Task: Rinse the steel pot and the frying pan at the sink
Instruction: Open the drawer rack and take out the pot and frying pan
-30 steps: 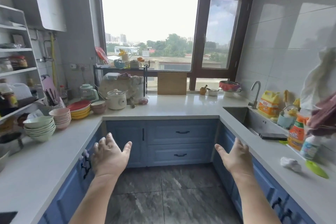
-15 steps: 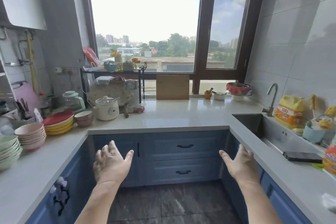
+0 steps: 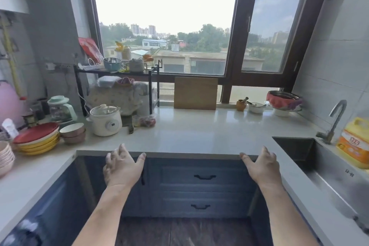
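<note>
My left hand (image 3: 121, 168) and my right hand (image 3: 261, 168) are held out in front of me, fingers spread, holding nothing, just below the front edge of the white counter (image 3: 199, 132). The steel sink (image 3: 327, 177) lies at the right with its curved tap (image 3: 335, 120) at the far rim. I can see neither a frying pan nor a plain steel pot for certain; a steel basin (image 3: 283, 98) covered with red cloth stands in the far right corner, and a small lidded pot (image 3: 136, 65) sits on the black rack.
A yellow detergent jug (image 3: 353, 142) stands behind the sink. A wooden board (image 3: 195, 93) leans under the window. At the left are a white cooker (image 3: 104, 120), stacked plates (image 3: 38, 142) and bowls (image 3: 72, 133). Blue cabinet drawers (image 3: 201, 177) face me.
The view has moved forward toward the window counter and turned slightly right; the left shelves have left the view. Both hands stayed spread and empty, rising toward the counter edge.
</note>
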A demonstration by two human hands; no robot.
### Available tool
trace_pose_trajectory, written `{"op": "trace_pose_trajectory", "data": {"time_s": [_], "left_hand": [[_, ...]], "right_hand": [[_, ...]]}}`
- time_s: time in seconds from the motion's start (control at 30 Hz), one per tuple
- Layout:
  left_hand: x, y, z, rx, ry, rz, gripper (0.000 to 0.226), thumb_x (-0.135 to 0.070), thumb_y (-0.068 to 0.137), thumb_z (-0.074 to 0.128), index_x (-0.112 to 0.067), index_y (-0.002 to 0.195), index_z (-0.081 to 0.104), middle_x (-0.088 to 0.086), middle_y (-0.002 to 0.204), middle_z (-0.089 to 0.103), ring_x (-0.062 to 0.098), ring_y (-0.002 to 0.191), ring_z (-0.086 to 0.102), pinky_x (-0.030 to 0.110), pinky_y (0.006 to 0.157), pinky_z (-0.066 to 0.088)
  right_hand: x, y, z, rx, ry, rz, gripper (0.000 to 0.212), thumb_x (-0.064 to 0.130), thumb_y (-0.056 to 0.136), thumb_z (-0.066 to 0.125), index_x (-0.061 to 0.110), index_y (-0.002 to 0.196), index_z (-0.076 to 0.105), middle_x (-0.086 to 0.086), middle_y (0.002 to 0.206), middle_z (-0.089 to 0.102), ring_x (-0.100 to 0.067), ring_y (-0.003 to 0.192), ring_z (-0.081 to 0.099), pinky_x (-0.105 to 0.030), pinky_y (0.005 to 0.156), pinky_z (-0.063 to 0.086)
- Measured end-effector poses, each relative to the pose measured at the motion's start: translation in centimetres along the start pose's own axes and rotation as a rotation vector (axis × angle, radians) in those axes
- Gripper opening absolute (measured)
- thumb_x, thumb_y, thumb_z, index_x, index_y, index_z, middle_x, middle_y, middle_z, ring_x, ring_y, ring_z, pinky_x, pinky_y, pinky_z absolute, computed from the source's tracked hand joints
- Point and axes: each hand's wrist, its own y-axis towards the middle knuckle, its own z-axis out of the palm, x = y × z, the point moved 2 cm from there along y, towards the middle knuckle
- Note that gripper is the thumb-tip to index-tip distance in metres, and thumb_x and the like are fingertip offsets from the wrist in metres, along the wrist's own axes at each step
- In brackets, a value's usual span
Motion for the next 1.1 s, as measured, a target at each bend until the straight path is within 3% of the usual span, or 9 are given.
{"op": "trace_pose_trajectory", "data": {"time_s": [0.23,0.43,0.7,0.93,1.1], "left_hand": [[-2.8,7.5,4.7,0.045,-0.001,-0.009,0.080,-0.055,0.097,0.046,-0.009,0.155,0.016,0.011,0.161,0.022,0.028,0.149,0.014,0.045,0.118,0.021],[-6.3,16.2,7.7,0.046,-0.020,0.034,0.082,-0.055,0.096,0.047,-0.009,0.156,0.014,0.012,0.161,0.021,0.030,0.149,0.014,0.045,0.118,0.020],[-9.7,26.0,11.4,0.057,-0.004,0.082,0.082,-0.056,0.097,0.045,-0.010,0.157,0.012,0.013,0.162,0.018,0.031,0.150,0.011,0.045,0.120,0.017],[-11.2,29.2,16.1,-0.037,-0.055,0.105,0.078,-0.052,0.096,0.049,-0.007,0.154,0.022,0.013,0.158,0.026,0.031,0.148,0.016,0.047,0.120,0.018],[-11.3,29.6,21.2,-0.025,-0.049,0.080,0.078,-0.052,0.097,0.047,-0.008,0.155,0.019,0.013,0.161,0.020,0.030,0.150,0.010,0.047,0.121,0.013]], "right_hand": [[1.3,7.1,5.2,0.046,-0.016,0.020,0.083,0.054,0.090,0.062,0.004,0.149,0.033,-0.023,0.140,0.044,-0.041,0.125,0.047,-0.047,0.094,0.046],[3.2,13.7,9.4,0.028,-0.023,0.073,0.074,0.052,0.090,0.062,0.003,0.141,0.040,-0.023,0.133,0.048,-0.042,0.118,0.051,-0.045,0.091,0.045],[5.3,21.1,15.0,-0.009,0.055,0.149,0.080,0.048,0.091,0.064,-0.001,0.147,0.033,-0.027,0.139,0.042,-0.045,0.125,0.044,-0.049,0.099,0.041],[3.4,24.5,18.7,-0.076,0.065,0.156,0.064,0.042,0.093,0.064,-0.005,0.131,0.043,-0.029,0.126,0.049,-0.045,0.114,0.047,-0.046,0.088,0.042],[0.5,26.0,22.7,-0.120,0.079,0.189,0.066,0.044,0.092,0.063,-0.002,0.135,0.042,-0.026,0.130,0.047,-0.043,0.116,0.047,-0.047,0.087,0.045]]}}
